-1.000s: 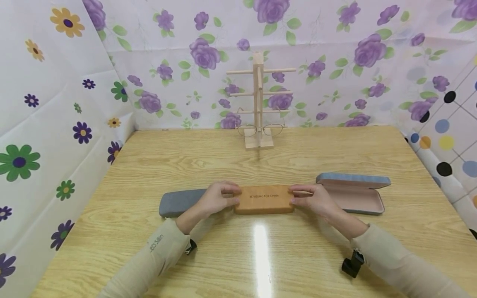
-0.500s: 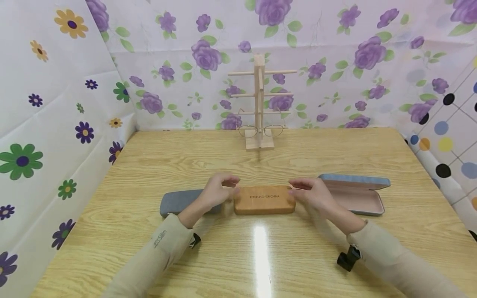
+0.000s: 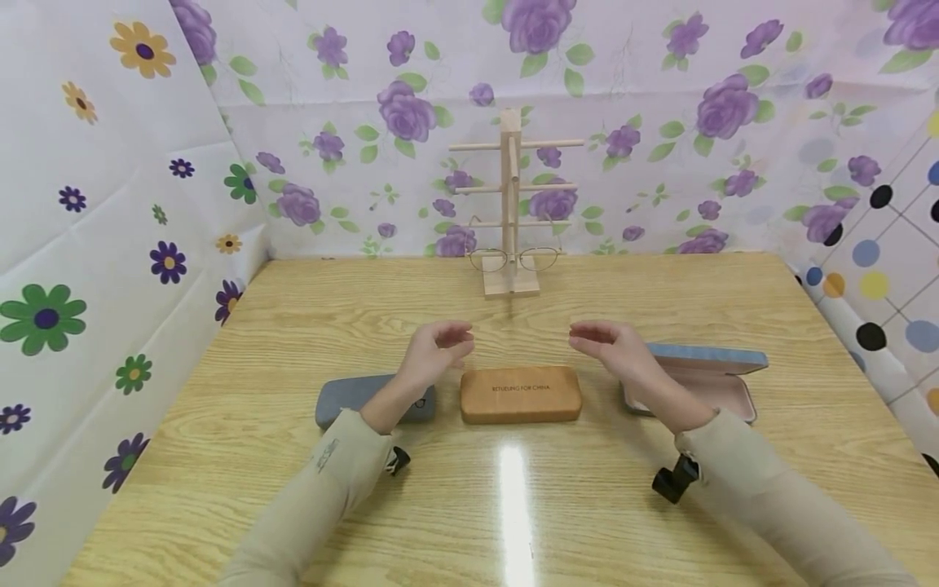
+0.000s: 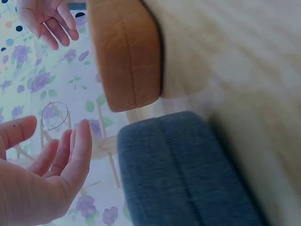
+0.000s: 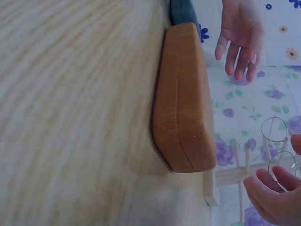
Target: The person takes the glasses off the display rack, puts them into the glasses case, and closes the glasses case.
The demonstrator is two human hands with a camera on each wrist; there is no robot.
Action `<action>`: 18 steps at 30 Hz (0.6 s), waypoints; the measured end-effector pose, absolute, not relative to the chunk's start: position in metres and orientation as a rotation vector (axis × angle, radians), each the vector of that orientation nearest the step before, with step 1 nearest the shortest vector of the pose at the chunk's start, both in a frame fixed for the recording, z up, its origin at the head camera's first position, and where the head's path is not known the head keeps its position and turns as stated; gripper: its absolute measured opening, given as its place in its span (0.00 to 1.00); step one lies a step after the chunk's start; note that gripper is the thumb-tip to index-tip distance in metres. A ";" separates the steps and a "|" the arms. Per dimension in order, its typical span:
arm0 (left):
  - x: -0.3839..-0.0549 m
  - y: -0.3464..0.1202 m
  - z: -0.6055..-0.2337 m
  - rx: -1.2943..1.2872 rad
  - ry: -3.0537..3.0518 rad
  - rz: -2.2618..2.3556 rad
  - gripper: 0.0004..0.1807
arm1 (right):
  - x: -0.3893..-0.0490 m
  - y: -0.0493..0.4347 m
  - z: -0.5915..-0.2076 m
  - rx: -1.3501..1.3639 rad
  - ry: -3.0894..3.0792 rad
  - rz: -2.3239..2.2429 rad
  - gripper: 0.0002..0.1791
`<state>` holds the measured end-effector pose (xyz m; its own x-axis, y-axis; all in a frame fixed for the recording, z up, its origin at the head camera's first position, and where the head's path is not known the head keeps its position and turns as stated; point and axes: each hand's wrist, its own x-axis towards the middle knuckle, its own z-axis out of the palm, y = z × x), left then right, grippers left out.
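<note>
A closed tan glasses case with dark lettering lies on the table between my hands. My left hand hovers above and left of it, fingers loosely bent around nothing; the left wrist view shows the same hand with its palm bare. On the other side my right hand is raised too, holding nothing, its fingers relaxed. Under my left forearm sits a closed grey-blue glasses case, partly covered. An open case with a blue lid and pink lining stands behind my right wrist, which hides its left end.
At the back of the wood-grain table stands a wooden glasses rack with several pegs. Thin-rimmed glasses hang on its lowest pegs. Flowered cloth covers the walls behind and at the left.
Both hands have let go of the tan case's ends and risen away from it, toward the back. The tan case stays in place, and more of the grey-blue case shows.
</note>
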<state>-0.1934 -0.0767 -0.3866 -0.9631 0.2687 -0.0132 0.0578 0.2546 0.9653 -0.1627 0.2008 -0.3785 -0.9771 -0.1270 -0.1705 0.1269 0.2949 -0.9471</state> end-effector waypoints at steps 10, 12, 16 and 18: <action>-0.209 -0.072 -0.379 0.239 2.407 1.899 0.18 | -0.182 0.197 -0.368 0.068 2.237 -1.930 0.27; -0.212 -0.070 -0.377 0.231 2.422 1.918 0.18 | -0.186 0.195 -0.366 0.079 2.224 -1.979 0.27; -0.218 -0.068 -0.376 0.221 2.447 1.940 0.21 | -0.194 0.193 -0.364 0.087 2.258 -2.009 0.28; -0.218 -0.067 -0.371 0.220 2.445 1.953 0.22 | -0.197 0.191 -0.364 0.098 2.282 -2.012 0.28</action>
<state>-0.2178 -0.0666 -0.3714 -0.9902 0.1119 0.0837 0.1064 0.2149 0.9708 -0.1971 0.1911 -0.3638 -0.9932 -0.0161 -0.1156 0.1127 0.1260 -0.9856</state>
